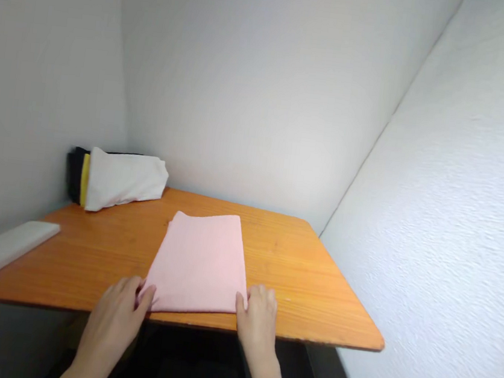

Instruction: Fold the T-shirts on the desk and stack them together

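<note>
A pink folded cloth (200, 262), perhaps a garment, lies flat on the wooden table near its front edge. At its near left corner, my left hand (117, 313) pinches the fabric between thumb and fingers. My right hand (258, 317) grips the near right corner, thumb on top and fingers at the side edge. The cloth's near edge runs almost straight between both hands, with small creases by the left thumb. Its far left corner shows a slight uneven layer.
Folded cloths in white (125, 180), yellow (84, 179) and black (74, 172) stand at the table's back left. A long white object (8, 249) lies along the left edge. Walls border the wooden table (314, 281) at the left, back and right.
</note>
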The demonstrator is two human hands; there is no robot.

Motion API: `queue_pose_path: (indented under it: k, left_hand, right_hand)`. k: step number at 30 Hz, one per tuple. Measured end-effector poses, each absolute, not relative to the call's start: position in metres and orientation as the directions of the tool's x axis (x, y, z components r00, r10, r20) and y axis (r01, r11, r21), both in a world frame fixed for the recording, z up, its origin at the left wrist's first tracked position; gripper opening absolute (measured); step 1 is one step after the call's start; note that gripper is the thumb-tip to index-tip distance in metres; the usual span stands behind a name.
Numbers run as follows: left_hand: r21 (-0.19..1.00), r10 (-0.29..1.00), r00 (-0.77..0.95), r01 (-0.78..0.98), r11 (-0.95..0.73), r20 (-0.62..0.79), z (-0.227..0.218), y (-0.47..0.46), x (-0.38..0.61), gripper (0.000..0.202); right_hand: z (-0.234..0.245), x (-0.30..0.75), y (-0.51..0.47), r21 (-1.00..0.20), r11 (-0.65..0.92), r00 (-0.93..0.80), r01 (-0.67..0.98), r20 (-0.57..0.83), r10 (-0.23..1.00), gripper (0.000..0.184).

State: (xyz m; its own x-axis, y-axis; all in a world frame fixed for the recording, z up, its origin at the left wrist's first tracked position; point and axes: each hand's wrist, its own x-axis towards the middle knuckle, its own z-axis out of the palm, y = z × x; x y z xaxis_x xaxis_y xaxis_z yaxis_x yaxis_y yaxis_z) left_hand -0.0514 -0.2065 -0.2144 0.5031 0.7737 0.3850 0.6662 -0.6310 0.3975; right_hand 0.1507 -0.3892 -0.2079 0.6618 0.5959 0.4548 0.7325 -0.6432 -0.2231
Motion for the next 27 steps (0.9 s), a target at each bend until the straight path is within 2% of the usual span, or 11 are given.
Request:
queue_pose_path:
  k: [4,10,16,19,20,22,25,27]
  left_hand:
    - [0.442,0.715,0.608,0.567,-0.695,0.345,-0.206,-0.231,-0.013,0.030]
    - [0.521,0.544,0.772,0.333,-0.786,0.327,-0.193,-0.307,0.080,0.013]
    - [0.579,0.389,0.867,0.151,-0.802,0.312,-0.192,-0.380,0.154,0.027]
    - [0.589,0.349,0.886,0.112,-0.800,0.306,-0.190,-0.405,0.174,0.027]
    - [0.590,0.347,0.888,0.111,-0.800,0.303,-0.190,-0.411,0.178,0.026]
    - [0.591,0.351,0.889,0.120,-0.798,0.293,-0.191,-0.421,0.183,0.024]
    - [0.588,0.345,0.892,0.116,-0.800,0.293,-0.198,-0.427,0.183,0.024]
    - [0.570,0.300,0.905,0.081,-0.818,0.302,-0.204,-0.421,0.180,0.029]
  right_hand:
    - [-0.205,0.176,-0.416,-0.244,-0.734,0.740,0.634,0.467,0.484,0.024]
    - [-0.204,0.248,-0.504,-0.225,-0.893,0.826,0.390,0.514,0.231,0.027]
    - [-0.191,0.302,-0.580,-0.169,-0.973,0.858,0.154,0.512,0.047,0.029]
    - [-0.182,0.312,-0.583,-0.139,-0.988,0.814,0.065,0.581,-0.028,0.033]
    - [-0.180,0.314,-0.578,-0.137,-0.985,0.795,0.104,0.606,0.000,0.036]
    - [-0.180,0.318,-0.564,-0.126,-0.949,0.775,0.289,0.613,0.154,0.044]
    - [-0.193,0.324,-0.540,-0.105,-0.838,0.757,0.535,0.500,0.421,0.056]
    - [-0.209,0.329,-0.530,-0.136,-0.797,0.762,0.589,0.423,0.491,0.066]
